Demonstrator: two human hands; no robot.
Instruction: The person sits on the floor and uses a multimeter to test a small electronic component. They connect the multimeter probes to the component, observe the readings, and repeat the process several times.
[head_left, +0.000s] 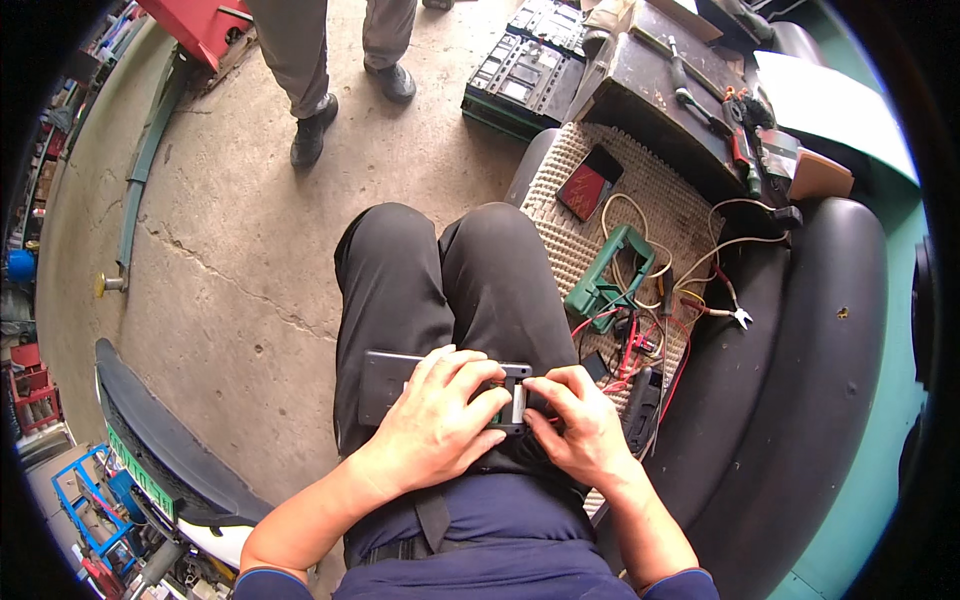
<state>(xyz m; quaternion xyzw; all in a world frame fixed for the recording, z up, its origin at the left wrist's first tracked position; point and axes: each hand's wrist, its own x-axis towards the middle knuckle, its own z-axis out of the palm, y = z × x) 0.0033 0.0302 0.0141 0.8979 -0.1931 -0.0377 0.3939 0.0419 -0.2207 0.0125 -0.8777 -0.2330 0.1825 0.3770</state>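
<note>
- Device (378, 388) lies across the thighs (395, 285) — left hand (432, 415) curls its fingers over it, holding it.
- Right hand (582, 425): thumb and forefinger slightly parted at the pale cylinder (518, 402); grip unclear.
- Step looks like cylinder handling — next calls for steadiness.

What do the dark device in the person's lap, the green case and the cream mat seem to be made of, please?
Dark device: probably hard plastic with a matte finish, judging by its smooth, dull surface.
Green case: likely moulded plastic, slightly satin, from its uniform colour and rounded edges.
Cream mat: beads or woven cord perhaps, knobbly in finish; its rows of small bumps leave that open.
</note>
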